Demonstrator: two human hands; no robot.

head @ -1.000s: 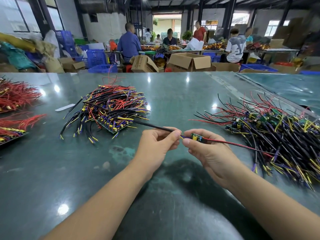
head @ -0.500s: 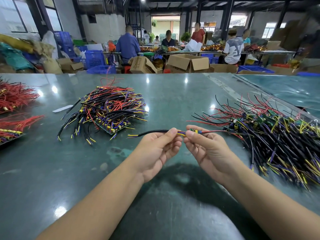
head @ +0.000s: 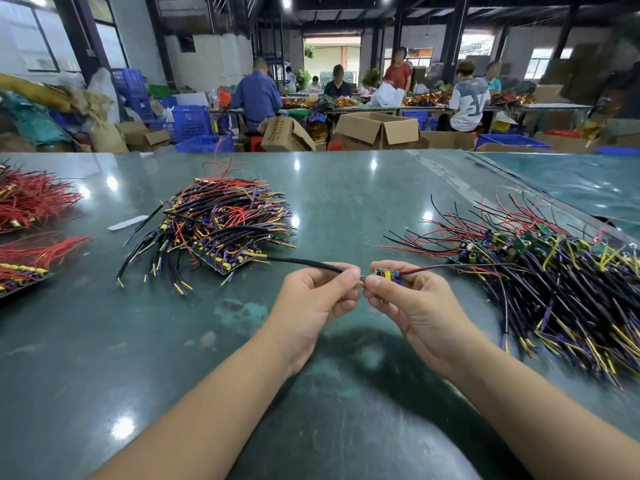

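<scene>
Above the green table (head: 104,358), both hands hold one wired piece between them. My left hand (head: 315,299) pinches its black sleeved cable (head: 304,262), which runs off to the left toward a pile. My right hand (head: 412,303) pinches the small green circuit board (head: 385,273) at the cable's end. Short blue and yellow leads show between the two thumbs. Red and black thin wires (head: 450,266) trail from the board to the right.
A pile of wired boards (head: 221,220) lies left of centre. A larger heap of wired boards (head: 561,282) spreads along the right. Red wire bundles (head: 31,202) lie at the far left, a white strip (head: 128,223) beside them. Behind the table are cardboard boxes, blue crates and seated people.
Both hands kept their hold on the piece and moved slightly away from me and to the right. The board has turned so its green face shows more.
</scene>
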